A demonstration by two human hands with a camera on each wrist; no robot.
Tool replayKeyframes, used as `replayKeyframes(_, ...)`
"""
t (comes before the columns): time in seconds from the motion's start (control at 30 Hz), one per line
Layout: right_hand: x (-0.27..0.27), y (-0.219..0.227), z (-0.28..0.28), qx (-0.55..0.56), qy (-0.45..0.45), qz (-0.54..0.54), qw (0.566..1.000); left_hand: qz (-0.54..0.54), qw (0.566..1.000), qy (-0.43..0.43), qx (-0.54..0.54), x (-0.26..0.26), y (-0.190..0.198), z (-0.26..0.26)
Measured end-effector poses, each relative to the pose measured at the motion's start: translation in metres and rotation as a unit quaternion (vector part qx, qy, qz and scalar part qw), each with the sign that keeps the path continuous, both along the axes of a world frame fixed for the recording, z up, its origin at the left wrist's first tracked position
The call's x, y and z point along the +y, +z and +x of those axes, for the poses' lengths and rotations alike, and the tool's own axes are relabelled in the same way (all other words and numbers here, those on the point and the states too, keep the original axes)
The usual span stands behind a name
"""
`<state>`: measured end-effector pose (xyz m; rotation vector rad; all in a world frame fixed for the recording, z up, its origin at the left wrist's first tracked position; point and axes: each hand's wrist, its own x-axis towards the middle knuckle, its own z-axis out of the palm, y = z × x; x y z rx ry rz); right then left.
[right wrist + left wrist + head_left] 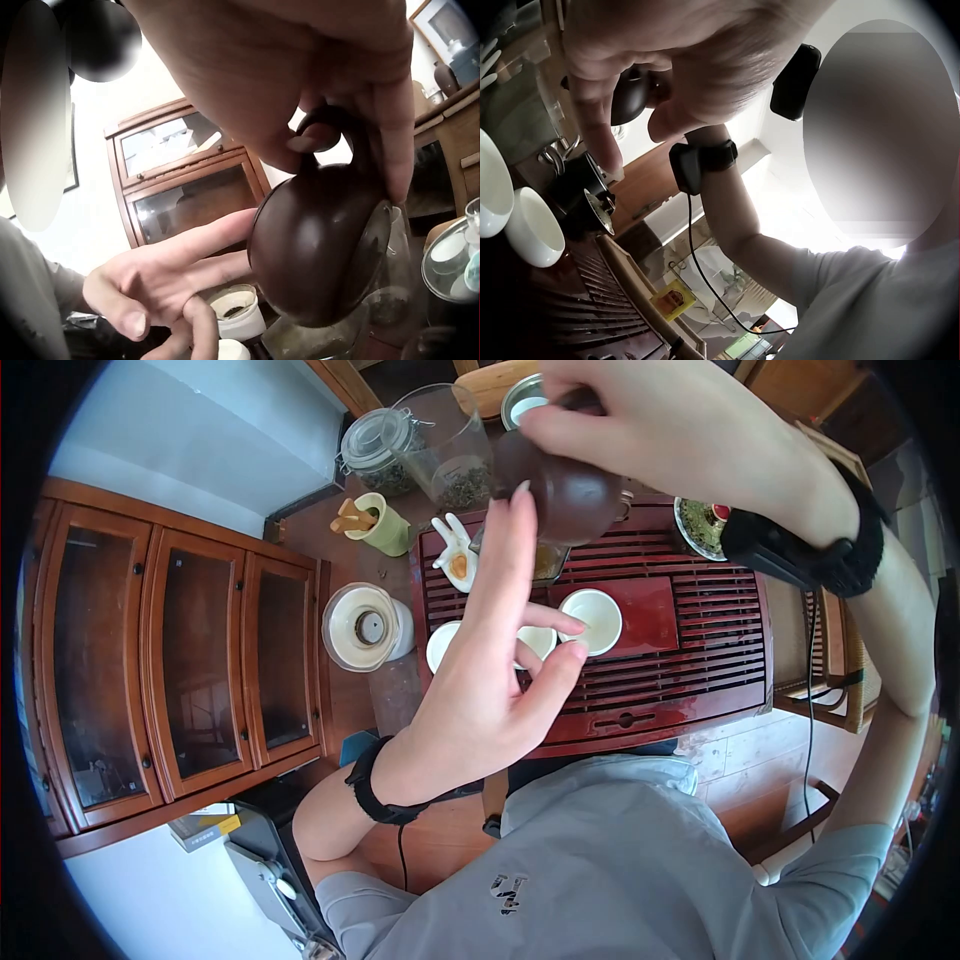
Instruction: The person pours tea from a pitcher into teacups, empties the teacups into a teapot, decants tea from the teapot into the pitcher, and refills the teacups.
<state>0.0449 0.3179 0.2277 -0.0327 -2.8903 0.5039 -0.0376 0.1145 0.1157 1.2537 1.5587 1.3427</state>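
My right hand grips the loop handle of a dark brown teapot, with a finger through the loop in the right wrist view. The pot is held tilted above the back of the slatted tea tray. My left hand reaches up with its index finger extended, the tip at the pot's side, and the other fingers loosely bent. A glass vessel with amber contents is partly hidden below the pot. Several white cups stand on the tray, some behind the left hand.
Left of the tray stand a round white appliance and a pale green tool holder. A clip-top jar and a tall glass container are behind. A white hand-shaped piece lies on the tray; a dish of green leaves sits right.
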Motion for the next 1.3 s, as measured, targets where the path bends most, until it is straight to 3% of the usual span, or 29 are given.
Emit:
replayKeyframes(0.07, 0.004, -0.019, 0.005, 0.108, -0.030, -0.059, 0.992, 0.032, 0.996, -0.020, 0.084, 0.004, 0.006, 0.000)
replayKeyframes(0.1, 0.018, -0.033, 0.014, 0.044, -0.109, -0.063, 0.991, 0.034, 0.995, -0.026, 0.088, 0.004, 0.009, 0.001)
replayKeyframes(0.13, 0.019, -0.047, 0.022, 0.085, -0.129, -0.151, 0.976, 0.039, 0.995, -0.026, 0.083, 0.004, 0.011, 0.002)
replayKeyframes(0.27, 0.007, -0.081, 0.068, 0.151, -0.191, -0.295, 0.924, 0.062, 0.968, -0.057, 0.235, 0.006, 0.010, 0.011)
replayKeyframes(0.3, -0.009, -0.082, 0.078, 0.174, -0.221, -0.361, 0.889, 0.075, 0.965, -0.074, 0.239, 0.004, 0.009, 0.014)
replayKeyframes(0.33, -0.013, -0.086, 0.093, 0.160, -0.245, -0.334, 0.896, 0.087, 0.961, -0.089, 0.245, 0.003, 0.009, 0.017)
replayKeyframes(0.47, -0.039, -0.113, 0.146, 0.167, -0.339, -0.392, 0.839, 0.134, 0.941, -0.132, 0.281, -0.013, 0.010, 0.021)
replayKeyframes(0.57, -0.052, -0.138, 0.173, 0.223, -0.374, -0.422, 0.795, 0.233, 0.937, -0.008, 0.260, -0.036, -0.015, 0.020)
replayKeyframes(0.6, -0.054, -0.142, 0.181, 0.230, -0.385, -0.427, 0.785, 0.117, 0.954, -0.032, 0.275, -0.057, -0.007, 0.014)
replayKeyframes(0.63, -0.054, -0.151, 0.192, 0.225, -0.405, -0.426, 0.778, 0.102, 0.963, -0.007, 0.250, -0.067, -0.009, 0.009)
replayKeyframes(0.7, -0.054, -0.166, 0.206, 0.239, -0.420, -0.421, 0.767, 0.136, 0.966, 0.096, 0.196, -0.085, -0.040, 0.006)
replayKeyframes(0.8, -0.056, -0.178, 0.216, 0.244, -0.448, -0.420, 0.750, 0.036, 0.960, 0.254, 0.113, -0.113, -0.063, 0.014)
replayKeyframes(0.87, -0.055, -0.189, 0.223, 0.236, -0.458, -0.399, 0.758, 0.016, 0.957, 0.278, 0.084, -0.123, -0.076, 0.018)
replayKeyframes(0.93, -0.056, -0.195, 0.218, 0.258, -0.481, -0.394, 0.740, -0.004, 0.952, 0.302, 0.056, -0.123, -0.083, 0.018)
replayKeyframes(1.0, -0.057, -0.199, 0.218, 0.252, -0.489, -0.388, 0.740, 0.050, 0.958, 0.253, 0.123, -0.120, -0.089, 0.018)
replayKeyframes(1.3, -0.070, -0.180, 0.212, 0.159, -0.531, -0.330, 0.764, 0.060, 0.944, 0.286, 0.152, -0.116, -0.088, 0.011)
